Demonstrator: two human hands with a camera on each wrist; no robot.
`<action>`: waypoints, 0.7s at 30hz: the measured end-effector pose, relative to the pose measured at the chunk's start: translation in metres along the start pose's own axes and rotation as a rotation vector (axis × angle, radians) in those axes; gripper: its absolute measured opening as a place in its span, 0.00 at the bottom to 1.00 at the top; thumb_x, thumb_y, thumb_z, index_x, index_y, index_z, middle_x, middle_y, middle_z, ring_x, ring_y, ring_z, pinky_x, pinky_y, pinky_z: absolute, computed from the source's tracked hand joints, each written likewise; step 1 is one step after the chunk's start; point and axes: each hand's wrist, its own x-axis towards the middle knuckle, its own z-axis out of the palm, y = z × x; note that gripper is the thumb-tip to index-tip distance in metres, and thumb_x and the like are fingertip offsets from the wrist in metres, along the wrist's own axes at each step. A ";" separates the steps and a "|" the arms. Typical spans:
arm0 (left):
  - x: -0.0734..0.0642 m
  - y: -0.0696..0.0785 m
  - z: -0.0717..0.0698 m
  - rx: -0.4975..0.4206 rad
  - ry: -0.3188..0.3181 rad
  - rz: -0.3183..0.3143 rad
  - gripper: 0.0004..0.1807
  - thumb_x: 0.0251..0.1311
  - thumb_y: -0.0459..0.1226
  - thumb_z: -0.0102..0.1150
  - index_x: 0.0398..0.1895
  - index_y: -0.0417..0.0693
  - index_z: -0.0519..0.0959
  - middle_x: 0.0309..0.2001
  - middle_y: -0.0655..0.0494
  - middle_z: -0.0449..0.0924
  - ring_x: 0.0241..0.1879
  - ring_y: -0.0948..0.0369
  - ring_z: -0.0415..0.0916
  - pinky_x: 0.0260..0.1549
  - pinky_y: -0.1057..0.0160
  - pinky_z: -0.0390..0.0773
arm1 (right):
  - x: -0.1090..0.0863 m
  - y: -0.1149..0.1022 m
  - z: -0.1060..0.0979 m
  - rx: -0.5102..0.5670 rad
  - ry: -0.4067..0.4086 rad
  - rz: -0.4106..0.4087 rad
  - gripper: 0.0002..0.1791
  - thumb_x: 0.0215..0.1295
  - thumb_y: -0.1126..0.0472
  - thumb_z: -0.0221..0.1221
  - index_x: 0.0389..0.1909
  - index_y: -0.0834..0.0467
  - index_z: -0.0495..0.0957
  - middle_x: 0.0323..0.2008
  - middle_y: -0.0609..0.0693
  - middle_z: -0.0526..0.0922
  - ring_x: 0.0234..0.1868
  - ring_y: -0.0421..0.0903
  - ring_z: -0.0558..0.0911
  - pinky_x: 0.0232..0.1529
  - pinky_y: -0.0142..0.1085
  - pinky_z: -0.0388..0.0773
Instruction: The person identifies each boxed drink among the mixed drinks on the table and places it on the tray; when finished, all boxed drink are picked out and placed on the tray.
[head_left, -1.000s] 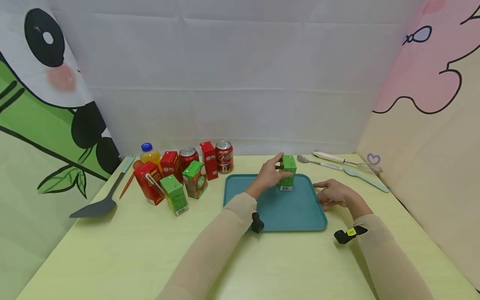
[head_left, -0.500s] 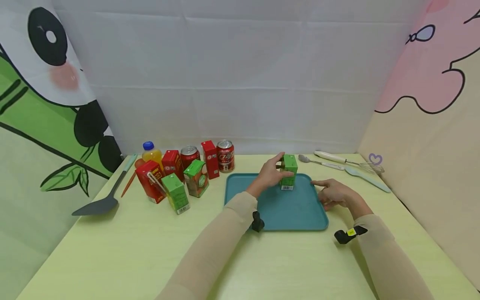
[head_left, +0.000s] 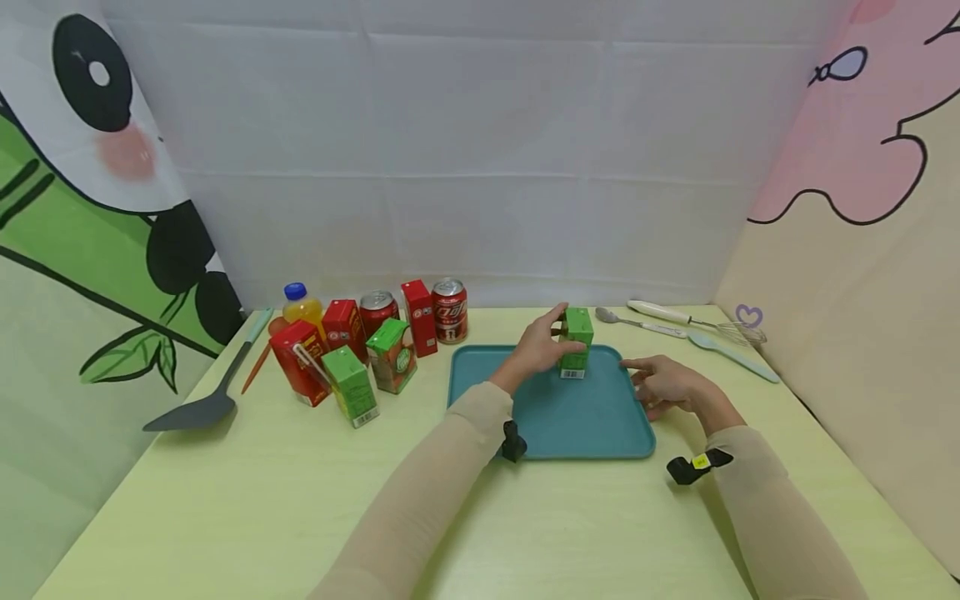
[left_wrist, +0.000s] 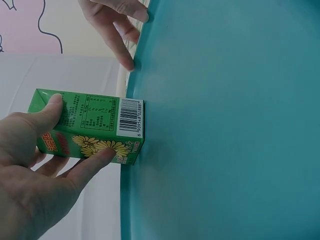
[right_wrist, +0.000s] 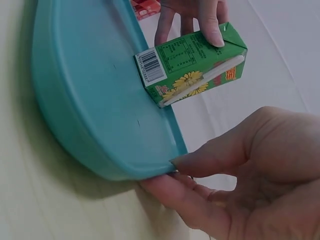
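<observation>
A green drink carton (head_left: 576,343) stands upright toward the back of the blue-green tray (head_left: 585,429). My left hand (head_left: 538,348) holds it, thumb on one side and fingers round the others. In the left wrist view the carton (left_wrist: 92,120) shows its barcode and yellow flowers, its bottom end at the tray floor. A wrapped straw (right_wrist: 210,80) runs down one side in the right wrist view. At the tray's right edge is my right hand (head_left: 671,387). The right wrist view has this hand (right_wrist: 250,170) pinching the rim at a corner between thumb and fingers.
Left of the tray stand another green carton (head_left: 350,387), a green-topped carton (head_left: 392,357), red cartons (head_left: 300,362), cans (head_left: 450,311) and an orange bottle (head_left: 303,310). A spatula (head_left: 202,410) lies further left. At the back right lie a whisk (head_left: 667,313), a spoon (head_left: 637,323) and a pale green utensil (head_left: 731,357).
</observation>
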 end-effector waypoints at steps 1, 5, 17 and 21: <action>0.000 0.000 0.000 0.005 0.000 -0.001 0.45 0.66 0.41 0.65 0.80 0.53 0.52 0.70 0.47 0.65 0.67 0.49 0.67 0.52 0.56 0.79 | 0.000 0.000 0.001 -0.010 0.002 -0.004 0.43 0.59 0.78 0.50 0.77 0.66 0.50 0.60 0.72 0.66 0.28 0.47 0.72 0.27 0.42 0.83; 0.000 -0.001 0.000 0.008 -0.001 0.002 0.45 0.66 0.41 0.65 0.80 0.53 0.52 0.70 0.47 0.65 0.67 0.49 0.67 0.52 0.57 0.79 | 0.002 -0.001 0.002 -0.050 0.011 -0.015 0.41 0.60 0.78 0.49 0.77 0.68 0.50 0.68 0.74 0.57 0.30 0.48 0.75 0.28 0.43 0.83; -0.001 -0.001 0.001 0.000 -0.010 -0.003 0.46 0.66 0.39 0.65 0.81 0.54 0.49 0.74 0.47 0.60 0.68 0.48 0.65 0.54 0.55 0.78 | 0.001 0.000 0.003 -0.059 0.018 -0.020 0.41 0.60 0.78 0.49 0.76 0.69 0.50 0.68 0.74 0.57 0.36 0.49 0.80 0.29 0.44 0.84; -0.008 0.003 -0.004 0.042 -0.010 -0.016 0.49 0.66 0.38 0.64 0.82 0.58 0.44 0.78 0.50 0.50 0.70 0.46 0.63 0.54 0.52 0.78 | 0.003 0.000 0.002 -0.065 0.016 -0.023 0.41 0.60 0.78 0.49 0.76 0.69 0.50 0.69 0.74 0.57 0.33 0.49 0.79 0.28 0.44 0.84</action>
